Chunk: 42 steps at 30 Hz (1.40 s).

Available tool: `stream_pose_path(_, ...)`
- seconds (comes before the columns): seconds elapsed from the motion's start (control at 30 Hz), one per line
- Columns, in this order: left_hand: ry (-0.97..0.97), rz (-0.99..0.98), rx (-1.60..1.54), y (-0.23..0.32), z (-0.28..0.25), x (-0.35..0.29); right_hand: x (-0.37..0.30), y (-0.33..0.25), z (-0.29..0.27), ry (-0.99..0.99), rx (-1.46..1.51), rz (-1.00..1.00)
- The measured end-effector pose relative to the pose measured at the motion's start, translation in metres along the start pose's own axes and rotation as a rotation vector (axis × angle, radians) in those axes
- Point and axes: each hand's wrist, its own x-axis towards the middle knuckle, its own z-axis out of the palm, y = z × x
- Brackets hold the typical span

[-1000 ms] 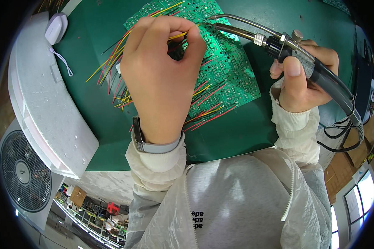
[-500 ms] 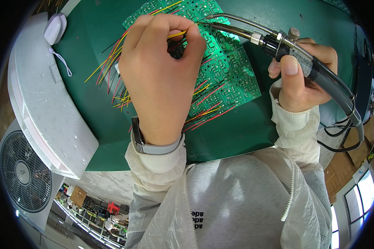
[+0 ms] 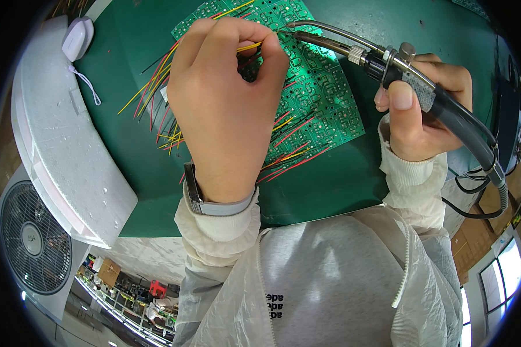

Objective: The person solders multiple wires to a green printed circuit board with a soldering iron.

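- The green circuit board panel (image 3: 324, 87) lies on the green mat (image 3: 330, 196), partly covered by the left hand (image 3: 220, 98).
- Red, yellow and black wires (image 3: 298, 164) stick out over its lower part; more fan out to the left of that hand.
- The left thumb and index finger are pinched together on a yellow wire (image 3: 249, 47) (its very end is too small to make out).
- The right hand (image 3: 425, 118) is closed around the soldering iron (image 3: 379, 65), whose tip sits just beside the left fingertips; I cannot tell whether it touches the board.
- A thin metal tube (image 3: 341, 34) runs along the iron, above it in view.
- A grey watch strap (image 3: 226, 207) circles the left wrist.
- Far left, a small pale case (image 3: 78, 39) rests on a white foam block (image 3: 63, 133), with a fan (image 3: 33, 238) below.
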Motion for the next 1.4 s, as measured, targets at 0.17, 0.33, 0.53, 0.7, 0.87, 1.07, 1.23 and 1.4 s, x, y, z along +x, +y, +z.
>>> stream_pose_path(0.17,0.003,0.003,0.001,0.0,0.0,0.0,0.0,-0.001,-0.001,-0.007,-0.019,-0.016)
stream_pose_path(0.33,0.006,0.018,0.019,0.0,0.0,0.0,0.0,-0.001,0.001,0.006,0.017,-0.008)
stream_pose_path(0.53,0.003,0.024,0.035,0.003,-0.001,0.001,-0.004,0.002,-0.001,0.02,-0.02,-0.003)
stream_pose_path(0.7,0.003,0.025,0.017,0.0,0.0,0.0,0.0,0.0,-0.002,0.261,0.197,0.085)
stream_pose_path(0.87,0.01,0.014,0.04,0.002,-0.002,0.0,0.002,-0.005,0.001,0.339,0.235,0.2)
stream_pose_path(1.07,-0.01,0.01,0.026,0.003,-0.008,0.0,0.001,-0.006,0.002,0.313,0.224,0.221)
stream_pose_path(1.23,-0.023,0.008,0.02,0.001,-0.016,-0.004,-0.003,-0.009,0.021,0.384,0.245,0.239)
stream_pose_path(1.4,-0.016,-0.024,0.052,0.003,-0.028,-0.005,-0.01,-0.008,0.033,0.288,0.237,0.239)
